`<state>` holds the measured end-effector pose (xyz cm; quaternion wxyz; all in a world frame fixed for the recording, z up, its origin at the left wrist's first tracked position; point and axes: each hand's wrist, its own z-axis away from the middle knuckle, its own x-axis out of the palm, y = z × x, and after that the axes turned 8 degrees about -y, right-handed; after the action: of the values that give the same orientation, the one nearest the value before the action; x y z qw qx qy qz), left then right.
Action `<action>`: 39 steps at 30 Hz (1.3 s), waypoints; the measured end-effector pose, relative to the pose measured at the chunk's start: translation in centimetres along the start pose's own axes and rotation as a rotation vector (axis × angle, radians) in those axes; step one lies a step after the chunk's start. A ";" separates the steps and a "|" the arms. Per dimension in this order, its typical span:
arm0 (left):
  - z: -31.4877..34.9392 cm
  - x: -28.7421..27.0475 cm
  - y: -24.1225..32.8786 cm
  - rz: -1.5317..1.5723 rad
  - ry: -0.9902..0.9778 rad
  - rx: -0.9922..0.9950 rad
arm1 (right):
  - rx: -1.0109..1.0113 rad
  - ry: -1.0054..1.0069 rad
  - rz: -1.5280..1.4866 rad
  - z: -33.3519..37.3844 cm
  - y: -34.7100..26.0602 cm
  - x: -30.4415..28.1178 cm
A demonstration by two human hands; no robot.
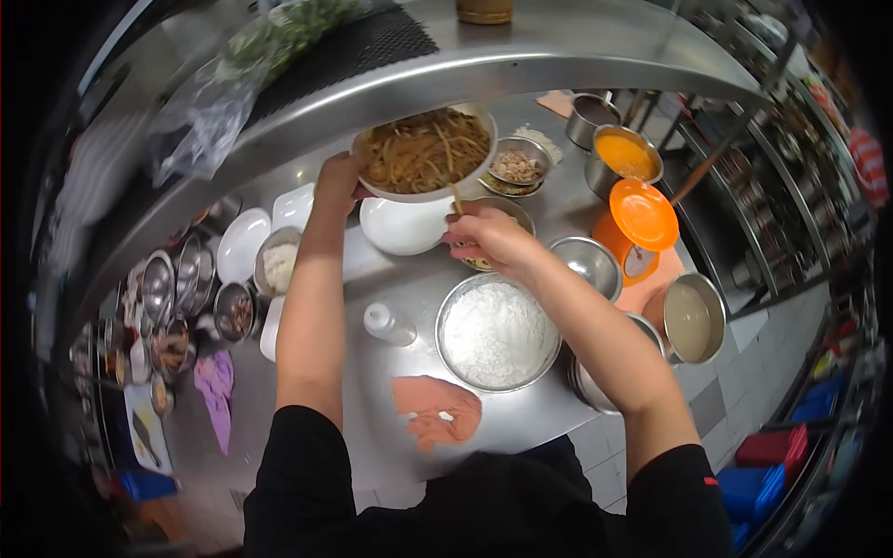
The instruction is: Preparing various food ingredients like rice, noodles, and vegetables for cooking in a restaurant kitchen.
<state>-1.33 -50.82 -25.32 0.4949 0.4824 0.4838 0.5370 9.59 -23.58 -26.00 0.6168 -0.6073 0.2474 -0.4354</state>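
Note:
My left hand (pixel 342 177) grips the left rim of a white bowl (pixel 487 130), raised and tilted over the far side of the steel counter. Brown stir-fried noodles (pixel 423 153) fill it. Just below and right of the bowl, my right hand (pixel 493 237) is closed, pinching a thin yellowish strip (pixel 456 197) that reaches up to the rim; whether it is a noodle or a stick, I cannot tell. Underneath is a white plate (pixel 405 228). A metal bowl (pixel 516 212) lies partly hidden behind my right hand. Nearer me stands a wide metal bowl of white powder (pixel 498 330).
A white-capped bottle (pixel 391 325) and a pinkish cloth (pixel 435 409) lie on the counter (pixel 326 456). To the right are an orange scale (pixel 642 223), a pot of orange liquid (pixel 625 156) and another pot (pixel 690 316). A steel shelf edge (pixel 521 76) crosses above; several small bowls crowd the left.

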 end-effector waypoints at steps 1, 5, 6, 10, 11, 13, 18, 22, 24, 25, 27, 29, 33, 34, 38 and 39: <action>1.9 1.1 -0.7 0.010 0.060 -0.002 | 0.061 -0.158 -0.136 0.3 0.2 -0.6; 10.4 2.0 -2.6 0.022 0.163 0.033 | -0.262 -0.269 0.246 6.9 -4.1 -2.2; 12.2 2.1 -2.9 0.034 0.214 0.031 | -0.280 -0.194 0.345 7.7 -4.8 -3.0; 19.8 3.9 -3.8 0.087 0.349 0.002 | -0.226 -0.219 0.624 5.3 -4.2 -6.7; 21.6 3.8 -4.1 0.098 0.388 -0.012 | -0.233 -0.163 0.728 4.6 -4.1 -6.2; 25.7 4.4 -5.2 0.132 0.484 -0.040 | -0.106 -0.204 0.657 3.9 -3.8 -4.8; 36.7 7.7 -5.4 0.162 0.606 -0.031 | 0.306 -0.641 0.472 3.9 -2.8 -0.8; 45.6 10.2 -5.4 0.150 0.836 -0.001 | 0.147 -0.822 0.486 4.3 1.3 4.0; 50.8 11.3 -7.2 0.236 0.909 0.016 | 0.175 -0.854 0.551 6.3 3.0 7.6; 52.8 12.7 -7.8 0.312 0.931 0.053 | 0.069 -0.965 0.589 6.3 4.3 8.4; 56.1 16.5 -8.0 0.442 0.950 0.053 | 0.063 -1.139 0.593 8.0 5.2 10.3; 60.2 19.8 -9.4 0.560 0.943 0.033 | 0.067 -1.245 0.698 10.0 7.2 12.5; 66.4 27.4 -13.3 0.718 1.049 -0.064 | 0.138 -1.555 0.953 15.5 11.7 14.2; 67.3 29.1 -14.7 0.780 1.080 -0.058 | 0.168 -1.600 0.968 16.8 13.0 13.9; 72.5 34.8 -20.0 0.974 1.131 -0.036 | 0.327 -1.590 1.041 23.5 19.9 11.2; 73.6 35.5 -21.8 0.982 1.093 -0.062 | 0.405 -1.592 0.935 24.2 22.8 9.4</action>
<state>71.88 -11.36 -40.72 -0.1012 0.2926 0.3741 0.8742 39.89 -21.23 -42.50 0.8101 -0.4466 -0.1084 0.3640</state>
